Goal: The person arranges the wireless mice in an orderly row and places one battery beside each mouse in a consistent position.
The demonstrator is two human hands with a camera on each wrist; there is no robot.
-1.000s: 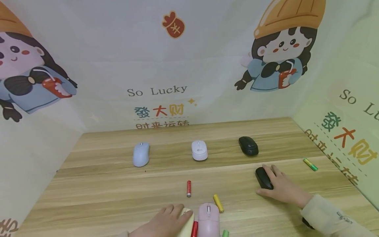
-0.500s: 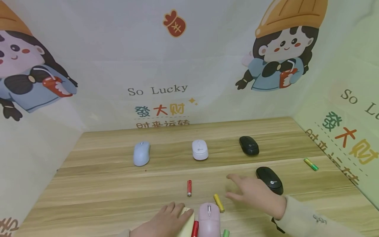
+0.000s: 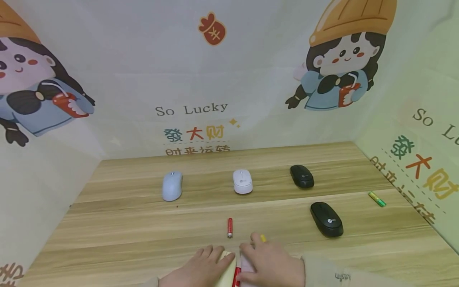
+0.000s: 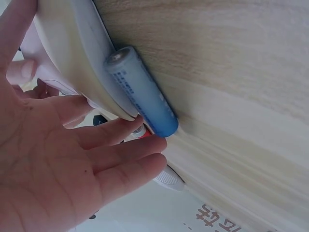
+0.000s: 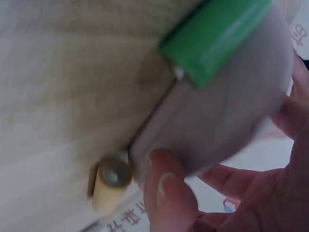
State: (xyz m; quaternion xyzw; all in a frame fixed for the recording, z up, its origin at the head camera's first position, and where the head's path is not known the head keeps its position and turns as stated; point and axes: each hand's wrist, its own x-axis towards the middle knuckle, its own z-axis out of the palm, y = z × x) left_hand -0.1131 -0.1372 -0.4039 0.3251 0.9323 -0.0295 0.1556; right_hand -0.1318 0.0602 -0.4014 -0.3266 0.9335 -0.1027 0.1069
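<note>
My left hand (image 3: 201, 267) rests on a cream computer mouse (image 3: 226, 275) at the table's near edge. In the left wrist view its fingers are fairly straight, tips close to a blue battery (image 4: 145, 94) lying along that mouse. My right hand (image 3: 274, 265) holds a pale pink mouse (image 3: 245, 265) beside it. The right wrist view, slightly blurred, shows a bent finger against the side of this mouse. A green battery (image 5: 212, 41) lies along its side, and a yellow battery (image 5: 108, 183) is near its front. Between both mice sits a red battery (image 3: 236, 275).
Farther back stand a light blue mouse (image 3: 172, 186), a white mouse (image 3: 242, 181) and a black mouse (image 3: 302, 176). Another black mouse (image 3: 326, 219) is at right. A second red battery (image 3: 230, 228) and a green-yellow battery (image 3: 377, 199) lie apart. Printed cloth (image 3: 258, 79) surrounds the table.
My right hand has let go of the nearer black mouse and moved left and nearer, onto the pink mouse, partly covering the yellow battery. The left hand has stayed on the cream mouse.
</note>
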